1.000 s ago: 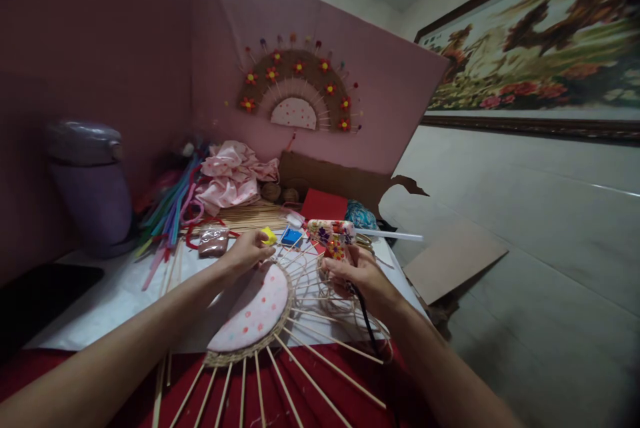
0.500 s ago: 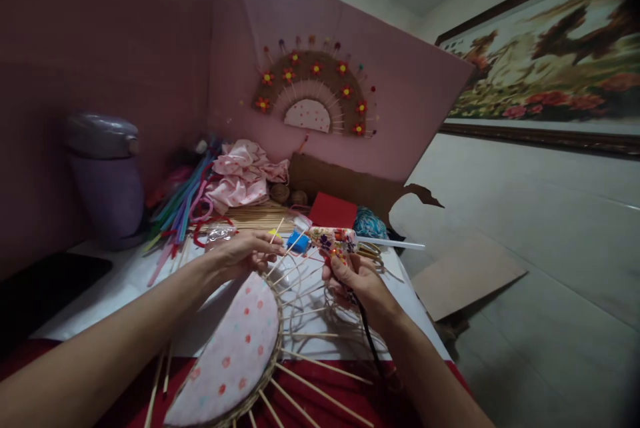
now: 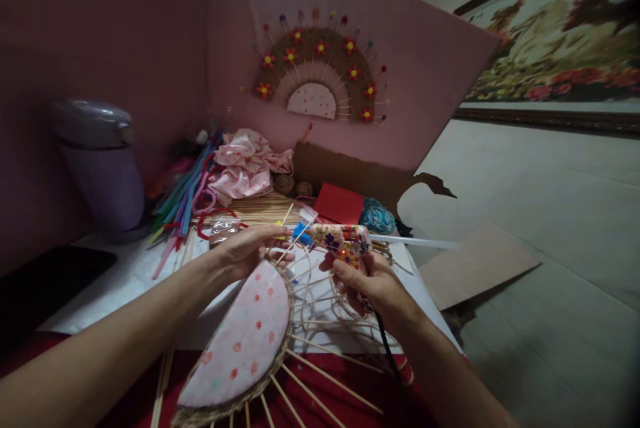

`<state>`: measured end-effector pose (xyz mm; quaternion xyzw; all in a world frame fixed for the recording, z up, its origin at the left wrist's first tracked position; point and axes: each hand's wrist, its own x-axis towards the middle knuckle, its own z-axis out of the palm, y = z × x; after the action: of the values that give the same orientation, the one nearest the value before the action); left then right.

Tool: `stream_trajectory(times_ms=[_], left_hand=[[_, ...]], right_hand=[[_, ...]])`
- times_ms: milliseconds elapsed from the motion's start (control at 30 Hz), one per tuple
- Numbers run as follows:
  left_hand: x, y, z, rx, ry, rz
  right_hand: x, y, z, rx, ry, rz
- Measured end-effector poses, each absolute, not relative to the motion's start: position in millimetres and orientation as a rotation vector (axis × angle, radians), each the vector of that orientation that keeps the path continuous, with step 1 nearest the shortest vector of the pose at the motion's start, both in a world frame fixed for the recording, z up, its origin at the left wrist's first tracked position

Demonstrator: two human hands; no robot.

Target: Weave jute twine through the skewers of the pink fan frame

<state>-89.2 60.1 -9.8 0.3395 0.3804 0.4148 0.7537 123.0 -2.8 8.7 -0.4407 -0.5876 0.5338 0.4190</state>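
Observation:
My right hand (image 3: 373,281) grips a flower-patterned hot glue gun (image 3: 337,239) with a blue nozzle pointing left. A pale glue stick (image 3: 410,240) sticks out of its back, and a small light glows on it. My left hand (image 3: 253,248) is at the upper end of a half-round craft piece (image 3: 245,341), its fingers stretched among the sticks there; the thumb's hold is partly hidden. The piece is covered in white cloth with red dots, edged with twine, and thin wooden sticks (image 3: 330,355) fan out from its curve. The nozzle is close to the left fingertips and the uppermost sticks.
Behind lie pipe cleaners (image 3: 187,195), crumpled pink cloth (image 3: 245,165), twine balls (image 3: 284,184), a red sheet (image 3: 340,203) and blue yarn (image 3: 377,216). A purple flask (image 3: 103,175) stands left. Loose twine (image 3: 345,301) and the black cord (image 3: 387,348) lie near the right hand. A finished fan decoration (image 3: 315,75) hangs on the pink board.
My left fingers have straightened and spread near the nozzle. The craft piece and both hands appear slightly further right as the view shifts. The glue gun stays in my right hand.

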Motion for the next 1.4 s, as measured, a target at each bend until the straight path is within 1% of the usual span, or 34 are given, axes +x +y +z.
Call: stream_trajectory(times_ms=[233,367,533,933,1400], left_hand=[[-82.0,55.7,-6.5,0.563,0.889,0.975],[-78.1,54.2,-5.9,0.515,0.887,1.009],[-77.1,52.8,-8.3,0.562,0.856,1.024],[-81.1,48.6,-1.6,0.701,0.887,0.975],[-78.8,49.5,-5.5,0.753,0.824,0.987]], right_hand=[[123.8,1.8,9.7,-1.100,-1.547,1.378],[124.7,-1.0,15.1,-1.102,-1.564,1.313],[127.2,-1.0,19.0,-1.110,-1.585,1.296],[126.2,-1.4,28.9,-1.203,-1.569,1.372],[114.5,1.3,26.7,-1.327,-1.628,1.398]])
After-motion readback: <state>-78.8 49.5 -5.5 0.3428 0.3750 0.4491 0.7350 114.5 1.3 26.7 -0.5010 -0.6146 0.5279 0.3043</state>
